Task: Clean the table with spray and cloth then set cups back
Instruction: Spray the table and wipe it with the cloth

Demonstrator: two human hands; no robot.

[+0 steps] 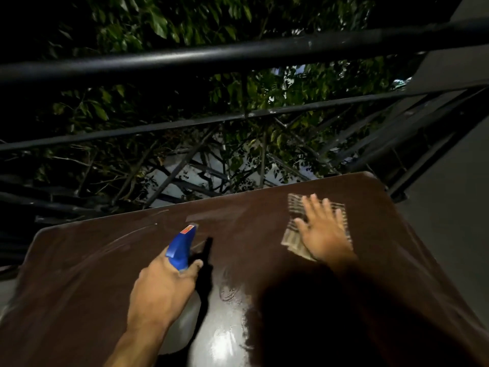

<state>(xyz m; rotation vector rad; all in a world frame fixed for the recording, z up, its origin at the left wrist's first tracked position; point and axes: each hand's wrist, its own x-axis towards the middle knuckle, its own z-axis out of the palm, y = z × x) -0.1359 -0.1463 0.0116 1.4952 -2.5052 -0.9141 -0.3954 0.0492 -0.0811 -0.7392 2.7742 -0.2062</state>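
Both hands busy: left hand curled round spray bottle, nozzle aimed across brown table, ready for next squirt. Right hand spread flat, pressing cloth near far-right corner for wiping. Cups not visible.

Left hand grips blue spray bottle; right hand presses flat on cloth, brown table
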